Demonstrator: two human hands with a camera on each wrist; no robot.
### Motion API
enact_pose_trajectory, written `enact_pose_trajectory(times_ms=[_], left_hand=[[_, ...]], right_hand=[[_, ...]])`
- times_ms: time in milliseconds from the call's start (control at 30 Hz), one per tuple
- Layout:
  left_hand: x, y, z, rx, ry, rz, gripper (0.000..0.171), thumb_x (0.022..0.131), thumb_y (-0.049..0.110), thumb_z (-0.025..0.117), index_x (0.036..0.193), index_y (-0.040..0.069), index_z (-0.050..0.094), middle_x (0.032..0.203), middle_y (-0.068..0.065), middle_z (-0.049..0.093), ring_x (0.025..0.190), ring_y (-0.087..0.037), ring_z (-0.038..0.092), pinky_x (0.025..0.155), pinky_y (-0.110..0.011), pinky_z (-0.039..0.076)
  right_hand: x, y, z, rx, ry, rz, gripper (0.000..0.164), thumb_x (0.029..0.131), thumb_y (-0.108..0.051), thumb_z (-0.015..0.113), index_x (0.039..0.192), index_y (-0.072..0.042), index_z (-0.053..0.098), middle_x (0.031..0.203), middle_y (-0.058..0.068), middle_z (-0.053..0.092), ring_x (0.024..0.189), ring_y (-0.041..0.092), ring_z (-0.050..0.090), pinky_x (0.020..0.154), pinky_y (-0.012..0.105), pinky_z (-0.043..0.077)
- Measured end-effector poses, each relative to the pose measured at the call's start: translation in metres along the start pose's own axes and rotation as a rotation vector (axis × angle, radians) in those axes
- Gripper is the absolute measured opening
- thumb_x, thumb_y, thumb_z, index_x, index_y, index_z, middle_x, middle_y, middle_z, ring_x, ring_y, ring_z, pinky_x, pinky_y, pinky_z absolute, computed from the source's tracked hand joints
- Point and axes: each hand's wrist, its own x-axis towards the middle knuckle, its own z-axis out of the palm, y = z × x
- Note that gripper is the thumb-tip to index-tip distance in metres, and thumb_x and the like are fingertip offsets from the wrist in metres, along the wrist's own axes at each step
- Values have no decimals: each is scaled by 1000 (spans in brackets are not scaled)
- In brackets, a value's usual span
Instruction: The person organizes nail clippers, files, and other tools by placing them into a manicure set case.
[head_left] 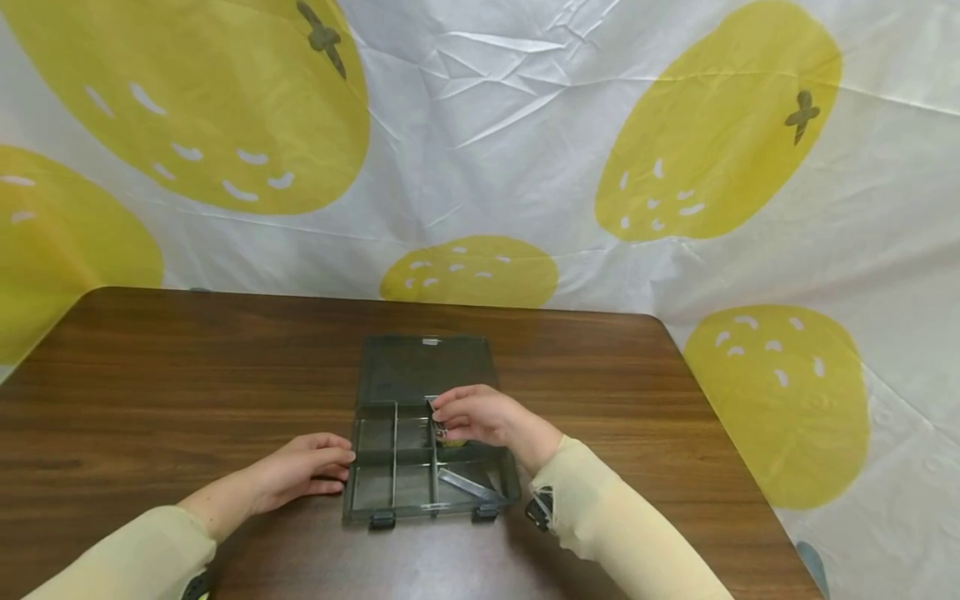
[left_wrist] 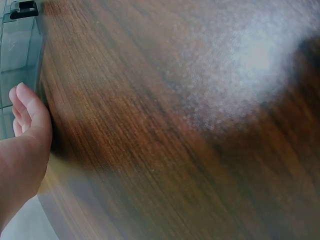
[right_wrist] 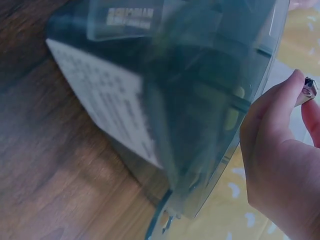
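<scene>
A grey see-through compartment box [head_left: 412, 510] lies on the table with its lid [head_left: 427, 367] folded back. My right hand [head_left: 480, 417] is over the box's right part, pinching a small object with a silver metal end [right_wrist: 309, 89] between thumb and fingers. Below those fingers, a bit of yellow [head_left: 452, 443] shows in the head view; most of the held thing is covered. A loose clear divider strip [head_left: 468, 483] lies slanted in the front right compartment. My left hand [head_left: 303, 471] rests beside the box's left wall, fingers loosely bent with the tips at it.
Brown wood-grain table [head_left: 225, 367] surrounds the box. Two dark latches, one of them the left latch [head_left: 382, 520], stick out from the box's front edge. Behind the table hangs a white cloth [head_left: 480, 183] with yellow fruit prints. A white printed label [right_wrist: 105, 95] shows on the box.
</scene>
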Motion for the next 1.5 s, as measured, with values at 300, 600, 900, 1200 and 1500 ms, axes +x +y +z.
enact_pose_trajectory(times_ms=[300, 600, 900, 1200, 1500], left_hand=[[1, 1, 0, 11, -14, -11, 43, 93, 18, 53, 122, -10, 38, 99, -5, 51, 88, -13, 54, 79, -28, 53], [0, 1, 3, 15, 1, -4, 42, 92, 18, 53, 121, -10, 39, 98, -4, 51, 87, -13, 54, 78, -27, 53], [0, 1, 5, 21, -3, 0, 43, 92, 18, 53, 121, -10, 38, 97, -4, 52, 86, -13, 54, 78, -27, 53], [-1, 0, 3, 19, -9, -2, 44, 93, 18, 53, 122, -11, 37, 98, -4, 52, 87, -13, 54, 78, -27, 53], [-1, -2, -1, 20, 1, 0, 44, 93, 18, 53, 122, -11, 37, 99, -4, 52, 87, -13, 55, 78, -27, 53]], right_hand=[[2, -2, 4, -9, 20, 6, 23, 88, 5, 51, 111, 8, 54, 70, -1, 57, 62, 8, 56, 58, 19, 53], [2, -3, 3, 6, 12, 2, 32, 90, 5, 49, 121, 13, 47, 74, 4, 60, 67, 14, 61, 71, 27, 57], [-6, -5, -8, 7, -9, -24, 35, 91, 2, 48, 124, 14, 44, 75, 1, 60, 67, 12, 61, 68, 25, 55], [-23, -3, -34, -26, -22, -31, 39, 93, -2, 45, 126, 17, 39, 76, 0, 60, 67, 8, 62, 65, 21, 54], [-38, 3, -55, -51, -2, -28, 40, 93, -3, 46, 126, 17, 38, 80, 1, 60, 68, 9, 62, 67, 22, 55]])
